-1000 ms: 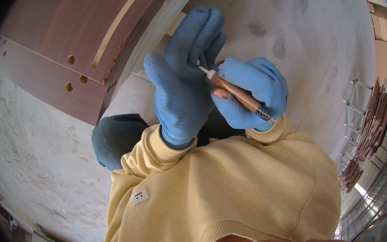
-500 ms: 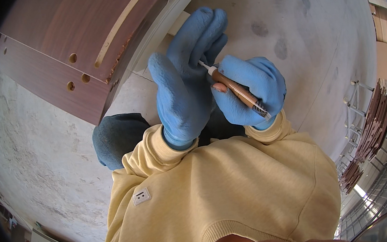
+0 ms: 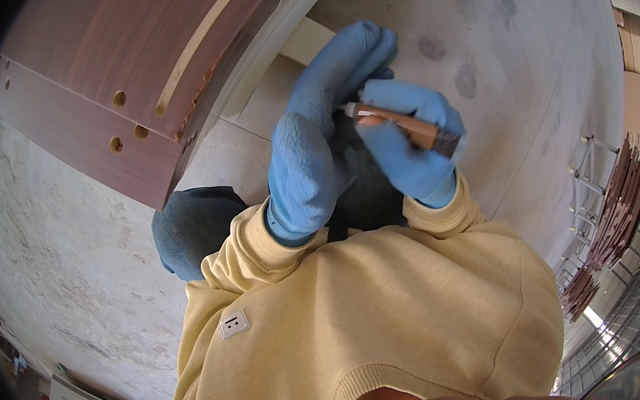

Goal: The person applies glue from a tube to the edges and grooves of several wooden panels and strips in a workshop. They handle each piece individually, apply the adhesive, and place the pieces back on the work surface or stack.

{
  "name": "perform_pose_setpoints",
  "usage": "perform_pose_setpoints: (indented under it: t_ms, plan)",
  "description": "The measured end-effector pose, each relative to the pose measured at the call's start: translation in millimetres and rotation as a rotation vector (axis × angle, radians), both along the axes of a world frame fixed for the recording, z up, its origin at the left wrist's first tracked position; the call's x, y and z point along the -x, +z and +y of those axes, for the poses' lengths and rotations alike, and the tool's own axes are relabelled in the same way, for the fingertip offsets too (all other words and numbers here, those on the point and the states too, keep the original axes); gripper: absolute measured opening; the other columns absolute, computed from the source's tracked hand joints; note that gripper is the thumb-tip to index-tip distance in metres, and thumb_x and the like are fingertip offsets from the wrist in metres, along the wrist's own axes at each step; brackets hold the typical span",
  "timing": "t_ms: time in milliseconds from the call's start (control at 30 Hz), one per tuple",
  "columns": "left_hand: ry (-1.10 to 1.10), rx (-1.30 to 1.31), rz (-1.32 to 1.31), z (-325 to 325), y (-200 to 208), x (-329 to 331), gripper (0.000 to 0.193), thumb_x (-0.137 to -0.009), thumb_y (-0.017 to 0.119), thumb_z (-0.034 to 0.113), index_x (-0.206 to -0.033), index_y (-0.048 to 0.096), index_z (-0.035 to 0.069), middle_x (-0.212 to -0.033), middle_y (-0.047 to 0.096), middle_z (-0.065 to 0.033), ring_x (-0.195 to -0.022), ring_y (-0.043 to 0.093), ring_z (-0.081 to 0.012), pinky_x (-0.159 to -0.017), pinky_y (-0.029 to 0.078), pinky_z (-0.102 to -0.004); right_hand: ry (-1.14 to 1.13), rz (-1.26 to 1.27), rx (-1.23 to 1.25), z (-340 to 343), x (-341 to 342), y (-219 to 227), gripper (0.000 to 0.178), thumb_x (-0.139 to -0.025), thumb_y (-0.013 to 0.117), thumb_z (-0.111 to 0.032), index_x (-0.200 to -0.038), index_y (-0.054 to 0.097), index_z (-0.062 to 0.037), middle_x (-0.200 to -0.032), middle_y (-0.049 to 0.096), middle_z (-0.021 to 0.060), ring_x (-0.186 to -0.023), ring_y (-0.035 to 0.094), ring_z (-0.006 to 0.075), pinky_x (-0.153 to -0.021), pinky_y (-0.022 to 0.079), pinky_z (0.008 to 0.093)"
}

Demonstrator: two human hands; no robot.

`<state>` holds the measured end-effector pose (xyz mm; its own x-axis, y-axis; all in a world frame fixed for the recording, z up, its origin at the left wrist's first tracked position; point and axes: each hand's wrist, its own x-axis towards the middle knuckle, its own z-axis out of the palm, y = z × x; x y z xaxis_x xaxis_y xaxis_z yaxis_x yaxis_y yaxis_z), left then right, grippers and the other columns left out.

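Note:
Both of my hands wear blue gloves. My right hand (image 3: 412,169) is closed around a small brown tube (image 3: 422,134) with a pale pointed nozzle (image 3: 349,108); its dark end sticks out at the right, smeared by motion. A bare fingertip shows through that glove beside the tube. Opposite the nozzle is my left hand (image 3: 301,166), held edge-up and slightly cupped, with fingers stretched out and thumb apart. Nothing shows in it, though its palm is partly turned from view. Whether the nozzle touches the glove I cannot tell.
A dark reddish-brown wood panel (image 3: 79,62) lies at the upper left, with a pale groove (image 3: 201,43), round holes and a chipped edge. My knee (image 3: 200,231) is near its corner. On the right stand a metal rack (image 3: 586,183) and stacked brown strips (image 3: 622,199).
My right hand has swung the tube to a flatter angle, its back end moving up and right. My left hand has shifted a little right and turned, with its palm facing less upward.

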<state>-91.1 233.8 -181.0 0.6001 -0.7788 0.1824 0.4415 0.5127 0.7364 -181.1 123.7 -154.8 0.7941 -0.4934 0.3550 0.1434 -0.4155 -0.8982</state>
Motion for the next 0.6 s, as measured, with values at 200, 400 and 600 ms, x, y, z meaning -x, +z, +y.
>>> perform_pose_setpoints:
  t_ms: [200,400,600]
  plan:
    - [0.161,0.130,0.143,-10.2,12.4,5.1,0.092,-0.103,0.042,0.066,-0.165,0.009,0.006,-0.169,0.016,-0.0191,-0.144,0.043,-0.0424,-0.115,0.044,-0.0512,-0.065,-0.034,-0.573,-2.2,6.9,-12.0,0.021,-0.095,0.070,-0.001,-0.114,0.066,0.0065,-0.101,0.075,0.0166,-0.089,0.074,0.0193,-0.081,0.061,0.0302]
    - [0.158,-0.116,0.474,-11.5,7.1,9.4,0.074,-0.107,0.052,0.046,-0.159,0.028,-0.002,-0.160,0.037,-0.0201,-0.138,0.051,-0.0368,-0.110,0.049,-0.0470,-0.064,-0.117,-0.659,-12.2,5.6,-16.9,0.021,-0.095,0.068,0.000,-0.114,0.066,0.0063,-0.102,0.075,0.0167,-0.094,0.075,0.0221,-0.083,0.062,0.0316]
    - [0.058,-0.182,0.194,-9.0,1.3,3.2,0.056,-0.108,0.049,0.044,-0.137,0.058,-0.003,-0.135,0.064,-0.0221,-0.116,0.069,-0.0329,-0.095,0.061,-0.0439,0.006,-0.104,-0.553,-13.4,-3.2,-18.9,0.017,-0.094,0.070,0.001,-0.110,0.067,0.0060,-0.103,0.076,0.0152,-0.095,0.075,0.0207,-0.084,0.062,0.0290]
